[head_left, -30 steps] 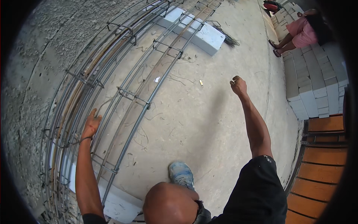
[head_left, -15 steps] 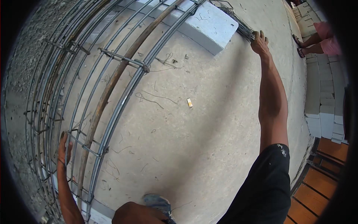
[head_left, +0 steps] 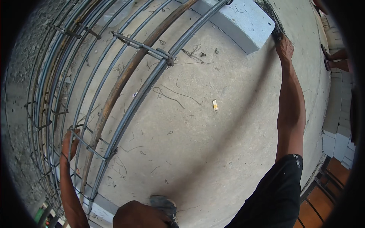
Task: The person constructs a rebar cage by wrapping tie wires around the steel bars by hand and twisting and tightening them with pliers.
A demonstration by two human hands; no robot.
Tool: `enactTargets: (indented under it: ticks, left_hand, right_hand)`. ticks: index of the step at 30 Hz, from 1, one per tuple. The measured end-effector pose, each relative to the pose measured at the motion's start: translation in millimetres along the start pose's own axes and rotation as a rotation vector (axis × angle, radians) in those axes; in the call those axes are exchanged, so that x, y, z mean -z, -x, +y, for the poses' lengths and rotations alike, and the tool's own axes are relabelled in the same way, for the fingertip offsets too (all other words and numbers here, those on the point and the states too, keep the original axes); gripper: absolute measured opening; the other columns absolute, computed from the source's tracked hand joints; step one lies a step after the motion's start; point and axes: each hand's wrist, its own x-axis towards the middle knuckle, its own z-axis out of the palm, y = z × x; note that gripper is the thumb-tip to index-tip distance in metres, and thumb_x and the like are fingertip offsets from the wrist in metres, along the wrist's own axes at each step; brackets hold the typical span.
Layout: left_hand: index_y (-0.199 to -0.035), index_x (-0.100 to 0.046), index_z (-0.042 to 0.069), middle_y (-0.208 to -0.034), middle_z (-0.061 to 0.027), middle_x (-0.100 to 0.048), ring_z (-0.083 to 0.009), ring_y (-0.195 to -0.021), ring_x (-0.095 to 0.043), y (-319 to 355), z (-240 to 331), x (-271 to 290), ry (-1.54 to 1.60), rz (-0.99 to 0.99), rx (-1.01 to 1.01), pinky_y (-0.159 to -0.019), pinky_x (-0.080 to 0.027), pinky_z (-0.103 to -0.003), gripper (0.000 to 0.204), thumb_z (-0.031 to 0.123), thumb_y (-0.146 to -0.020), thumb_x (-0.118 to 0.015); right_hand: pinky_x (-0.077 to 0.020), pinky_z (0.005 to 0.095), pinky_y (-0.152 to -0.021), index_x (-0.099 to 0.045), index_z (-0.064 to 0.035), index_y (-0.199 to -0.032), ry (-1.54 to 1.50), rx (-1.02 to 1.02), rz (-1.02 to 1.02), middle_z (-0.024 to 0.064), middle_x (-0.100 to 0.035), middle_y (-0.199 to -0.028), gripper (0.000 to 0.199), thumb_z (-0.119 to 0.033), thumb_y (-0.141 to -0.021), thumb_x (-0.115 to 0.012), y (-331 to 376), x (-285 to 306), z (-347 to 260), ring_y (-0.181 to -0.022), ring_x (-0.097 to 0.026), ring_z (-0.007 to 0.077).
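Observation:
A long rebar cage (head_left: 127, 102) of grey steel bars tied with square stirrups lies along my left side. My left hand (head_left: 70, 144) is at the near part of it, its fingers curled at a stirrup corner. A wooden pole (head_left: 110, 99) runs lengthwise among the bars. With my right arm stretched far forward, my right hand (head_left: 285, 48) grasps the near end of a bundle of thin dark tie wire (head_left: 272, 16). The bundle lies beside a pale lightweight block (head_left: 245, 26), and its far end passes out of view.
Loose wire bits (head_left: 171, 97) and a small white-and-yellow box (head_left: 215, 105) lie on the concrete floor (head_left: 205, 144). Pale blocks (head_left: 334, 102) are stacked at the right, near another person's legs (head_left: 338, 60). Orange-brown panels (head_left: 323, 197) stand at the lower right. Rough gravel (head_left: 19, 57) borders the left.
My view has swung left, so the scene sits farther right. My right hand has gone from spread fingers at the wire bundle to closed around its end. My left hand stays at the cage.

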Motion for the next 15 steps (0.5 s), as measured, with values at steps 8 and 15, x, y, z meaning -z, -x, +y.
enactTargets:
  ticks: [8,15]
  left_hand:
    - [-0.101,-0.061,-0.004,-0.101,-0.0227,-0.061,-0.0372,-0.096,-0.06,1,2,5,-0.012,0.055,-0.044,-0.084,-0.046,-0.041,0.031,0.018,-0.079,-0.057]
    - [-0.08,-0.069,0.002,-0.072,-0.0116,-0.068,-0.0201,-0.067,-0.065,-2,-16,-3,0.191,0.137,0.091,-0.064,-0.05,-0.031,0.021,0.011,-0.063,-0.074]
  right_hand:
    - [-0.0469,0.0401,-0.066,-0.062,0.0023,-0.089,-0.272,-0.4,-0.359,0.0169,-0.063,-0.073,0.032,-0.028,-0.079,-0.058,47,84,-49,-0.07,-0.061,0.0277]
    - [-0.039,0.0233,-0.05,-0.058,0.003,-0.095,-1.46,-0.795,-0.625,-0.001,-0.049,-0.063,0.013,-0.003,-0.085,-0.051,274,237,-171,-0.052,-0.044,0.0066]
